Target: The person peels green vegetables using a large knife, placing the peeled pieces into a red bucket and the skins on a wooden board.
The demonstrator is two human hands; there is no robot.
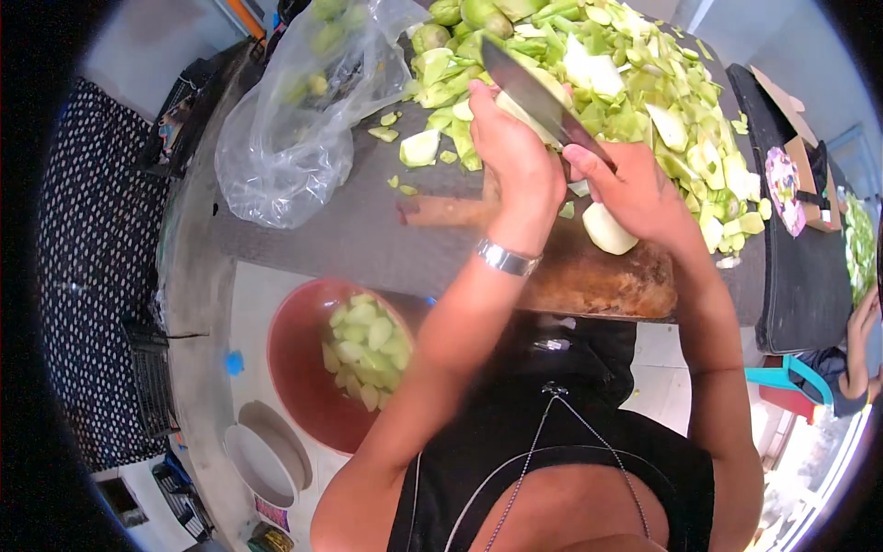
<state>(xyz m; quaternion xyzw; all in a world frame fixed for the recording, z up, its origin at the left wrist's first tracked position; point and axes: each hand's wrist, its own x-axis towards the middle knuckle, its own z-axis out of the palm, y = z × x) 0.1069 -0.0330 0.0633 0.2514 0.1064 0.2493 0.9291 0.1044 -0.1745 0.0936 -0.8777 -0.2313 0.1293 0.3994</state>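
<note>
My left hand (pixel 514 148) holds a pale, peeled piece of green fruit (pixel 528 117), its kind not certain, over the table. In my right hand (pixel 628 186) is the handle of a large knife (pixel 534 93), whose dark blade lies across that piece, pointing up and left. Below my right hand a pale peeled piece (pixel 608 229) rests on a wooden cutting board (pixel 600 279). Beyond both hands spreads a big heap of green peelings and cut pieces (pixel 641 90). Whole green fruits (pixel 483 15) sit at the heap's far left. My left palm's inner side is partly hidden by the knife.
A clear plastic bag (pixel 286 152) with green fruits lies on the table's left. Below the table edge stands a red basin (pixel 296 366) of pale pieces, near a white tub (pixel 259 462). At right are a black padded surface (pixel 804 290), a cardboard box (pixel 814 179) and another person's arm (pixel 857 345).
</note>
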